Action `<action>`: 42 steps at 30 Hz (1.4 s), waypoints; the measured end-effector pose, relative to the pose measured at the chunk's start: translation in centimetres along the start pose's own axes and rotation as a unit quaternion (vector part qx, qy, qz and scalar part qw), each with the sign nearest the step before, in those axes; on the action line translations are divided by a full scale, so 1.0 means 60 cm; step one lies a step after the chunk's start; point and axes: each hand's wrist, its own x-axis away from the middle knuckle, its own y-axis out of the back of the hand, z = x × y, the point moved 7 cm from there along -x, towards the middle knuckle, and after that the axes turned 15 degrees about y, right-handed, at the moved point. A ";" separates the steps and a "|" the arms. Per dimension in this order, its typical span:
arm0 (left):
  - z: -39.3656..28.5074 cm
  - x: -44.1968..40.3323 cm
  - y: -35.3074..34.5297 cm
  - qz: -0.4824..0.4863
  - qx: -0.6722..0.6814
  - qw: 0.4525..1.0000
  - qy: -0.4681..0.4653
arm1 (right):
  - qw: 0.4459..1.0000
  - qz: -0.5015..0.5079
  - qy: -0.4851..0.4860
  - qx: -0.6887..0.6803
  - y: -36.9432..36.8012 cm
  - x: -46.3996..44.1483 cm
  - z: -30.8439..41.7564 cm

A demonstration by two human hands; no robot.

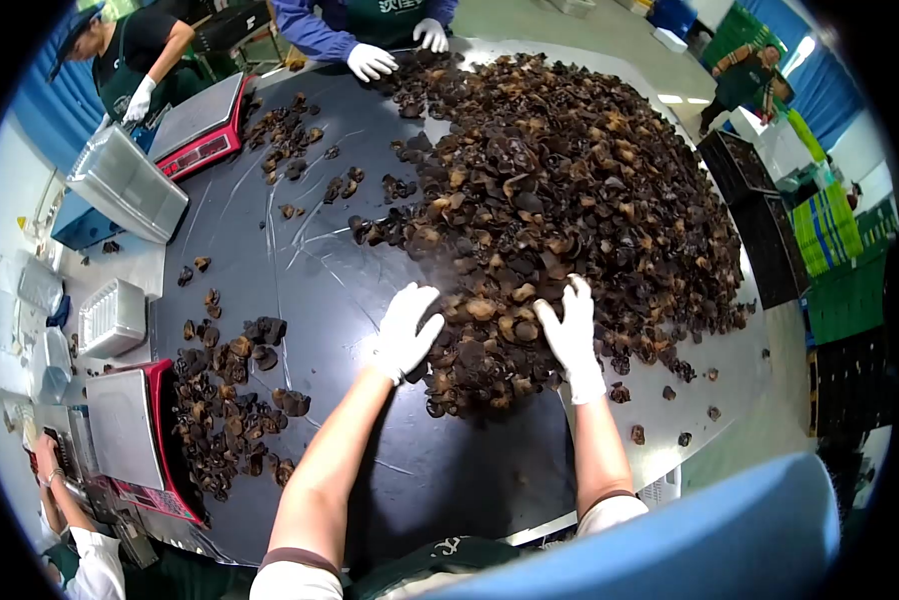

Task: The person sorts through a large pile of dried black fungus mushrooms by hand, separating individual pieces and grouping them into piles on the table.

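Note:
A large heap of dark brown wood ear mushrooms (560,170) covers the right half of the table, and its near end reaches between my two hands. My left hand (407,333), in a white glove, rests at the left side of that near end with its thumb and fingers apart. On the opposite side, my right hand (571,338), also gloved in white, touches the mushrooms with thumb and fingers spread. Neither hand is closed on a piece. Smaller mushroom clusters (225,400) lie to the left beside a red scale.
Two red scales with metal plates, one near (125,425) and one far (198,112), stand along the left edge. Clear plastic boxes (130,185) are close by. A co-worker's gloved hands (372,62) touch the far side of the heap. Black crates (770,245) stand at right.

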 end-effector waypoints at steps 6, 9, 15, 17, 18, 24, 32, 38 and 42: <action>-0.061 0.106 -0.022 0.120 0.022 0.992 0.045 | 0.984 0.111 0.116 -0.078 0.038 0.073 0.162; -0.089 0.150 0.006 0.086 0.027 0.995 -0.037 | 0.973 0.143 0.171 -0.066 0.082 0.104 0.219; -0.027 0.112 0.103 -0.062 0.183 0.979 0.057 | 0.988 -0.100 -0.027 -0.117 0.219 0.097 0.049; 0.039 0.068 0.110 -0.106 0.185 0.972 0.094 | 0.948 -0.227 -0.180 -0.135 0.239 0.157 -0.095; 0.061 0.042 0.114 -0.120 0.117 0.983 0.080 | 0.930 -0.274 -0.222 -0.100 0.251 0.187 -0.157; 0.133 -0.080 0.106 -0.090 0.028 0.982 0.161 | 0.891 -0.310 -0.307 0.124 0.241 0.299 -0.387; 0.091 -0.242 0.051 -0.044 0.084 0.982 0.164 | 0.703 -0.561 -0.287 -0.330 0.158 0.178 -0.613; 0.021 -0.353 -0.017 0.051 0.251 0.959 0.120 | 0.623 -0.386 -0.507 -0.454 0.062 0.033 -0.489; -0.022 -0.344 -0.042 0.120 0.310 0.936 0.117 | 0.548 -0.319 -0.435 -0.639 -0.083 0.022 -0.551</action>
